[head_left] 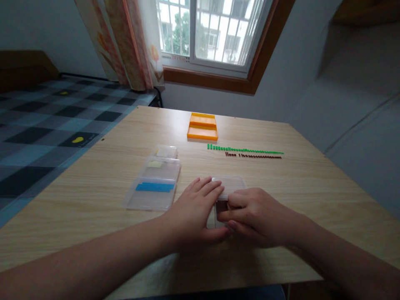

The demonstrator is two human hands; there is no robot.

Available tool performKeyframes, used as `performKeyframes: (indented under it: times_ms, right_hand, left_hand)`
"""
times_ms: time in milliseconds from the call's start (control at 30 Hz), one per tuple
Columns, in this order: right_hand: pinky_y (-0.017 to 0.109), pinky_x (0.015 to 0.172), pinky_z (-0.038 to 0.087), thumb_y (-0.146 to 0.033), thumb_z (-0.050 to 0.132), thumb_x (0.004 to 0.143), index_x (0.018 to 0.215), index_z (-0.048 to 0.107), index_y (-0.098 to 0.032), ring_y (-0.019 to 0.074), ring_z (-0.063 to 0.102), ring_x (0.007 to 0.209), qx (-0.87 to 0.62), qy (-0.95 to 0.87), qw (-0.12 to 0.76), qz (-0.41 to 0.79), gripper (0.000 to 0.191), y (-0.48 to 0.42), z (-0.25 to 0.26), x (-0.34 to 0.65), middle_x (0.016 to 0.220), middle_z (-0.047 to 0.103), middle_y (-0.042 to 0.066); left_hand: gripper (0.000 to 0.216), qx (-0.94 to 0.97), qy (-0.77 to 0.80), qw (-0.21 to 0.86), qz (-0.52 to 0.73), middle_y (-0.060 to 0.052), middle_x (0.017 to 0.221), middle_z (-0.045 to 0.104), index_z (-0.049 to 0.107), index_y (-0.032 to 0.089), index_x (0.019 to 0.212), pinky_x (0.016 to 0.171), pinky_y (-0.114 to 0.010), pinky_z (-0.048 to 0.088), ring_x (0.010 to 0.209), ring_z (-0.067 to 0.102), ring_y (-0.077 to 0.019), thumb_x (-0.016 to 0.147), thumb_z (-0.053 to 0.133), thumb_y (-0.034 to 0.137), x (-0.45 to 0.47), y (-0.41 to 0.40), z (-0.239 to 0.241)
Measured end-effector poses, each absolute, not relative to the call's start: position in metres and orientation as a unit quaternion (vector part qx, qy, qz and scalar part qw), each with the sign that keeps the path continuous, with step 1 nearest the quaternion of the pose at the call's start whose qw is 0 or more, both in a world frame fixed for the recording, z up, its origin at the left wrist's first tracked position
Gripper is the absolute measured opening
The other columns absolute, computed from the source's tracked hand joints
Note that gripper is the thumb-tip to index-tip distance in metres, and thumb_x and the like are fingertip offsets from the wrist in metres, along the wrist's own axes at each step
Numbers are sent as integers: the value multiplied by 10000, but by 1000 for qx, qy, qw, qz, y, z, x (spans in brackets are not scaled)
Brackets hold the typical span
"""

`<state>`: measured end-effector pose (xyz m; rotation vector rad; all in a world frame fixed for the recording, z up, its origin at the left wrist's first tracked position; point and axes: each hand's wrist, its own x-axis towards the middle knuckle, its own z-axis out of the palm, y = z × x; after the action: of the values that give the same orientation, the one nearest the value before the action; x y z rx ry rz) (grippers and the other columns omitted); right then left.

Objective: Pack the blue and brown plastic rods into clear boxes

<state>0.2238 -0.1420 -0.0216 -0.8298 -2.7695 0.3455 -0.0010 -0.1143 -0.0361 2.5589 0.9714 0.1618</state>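
Clear box [233, 182], set near the table's [93, 208] near edge, long axis directed toward the far edge; brown pieces [221, 206] contained. Left side covered by left hand [196, 208], thumb spread from fingers; right hand [258, 216] curled over it, whether anything is pinched cannot be told. Blue strips [155, 186] held in open case [149, 201], toward left edge.

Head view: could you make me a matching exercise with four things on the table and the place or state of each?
1. Orange plastic two-section box
2. Row of small green pieces
3. Flat blue rectangular block
4. Clear plastic rectangular box

A. Partly hidden by the left hand and right hand
B. In the near half of the open clear plastic case
C. Nearest the window
D. Just beyond the row of small brown pieces

Pairs: 1-C, 2-D, 3-B, 4-A
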Motion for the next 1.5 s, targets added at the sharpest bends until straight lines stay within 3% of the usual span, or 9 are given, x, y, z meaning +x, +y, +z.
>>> performKeyframes:
  times_ms: [200, 433, 1233, 1367, 1500]
  right_hand:
    - [340, 666, 335, -260, 441, 989, 1006, 739, -200, 180, 538, 753, -275, -946, 123, 120, 305, -142, -21, 226, 916, 653, 53]
    - [319, 598, 305, -253, 420, 978, 929, 780, -170, 153, 447, 605, -278, -939, 140, 145, 373, -137, -8, 244, 713, 521, 18]
    - [312, 610, 343, -246, 425, 989, 914, 756, -179, 149, 489, 629, -271, -944, 107, 154, 346, -134, -10, 241, 756, 577, 31]
    - [297, 576, 340, -240, 448, 986, 928, 770, -170, 139, 489, 596, -257, -936, 166, 173, 335, -132, -8, 247, 716, 560, 22]
    - [281, 555, 350, -211, 456, 1017, 972, 776, -161, 133, 502, 581, -290, -896, 312, 124, 326, -121, -10, 263, 654, 520, -1]
  left_hand:
    - [915, 915, 347, 199, 56, -171, 1641, 392, 452, 118, 1542, 1270, -560, 215, 1551, 289, -372, 817, 732, 600, 0, -114, -34]
    - [967, 909, 360, 208, 30, -168, 1661, 349, 433, 108, 1558, 1276, -559, 205, 1566, 245, -380, 798, 761, 607, 0, -115, -28]
    - [933, 910, 352, 213, 47, -161, 1659, 361, 437, 140, 1554, 1274, -561, 203, 1560, 262, -379, 801, 757, 587, -1, -115, -29]
    - [947, 908, 359, 214, 36, -160, 1660, 362, 433, 137, 1557, 1278, -551, 197, 1561, 260, -378, 796, 762, 595, 0, -116, -26]
    - [956, 909, 362, 206, 21, -153, 1669, 346, 422, 136, 1565, 1281, -547, 187, 1566, 248, -371, 796, 766, 588, 0, -115, -25]
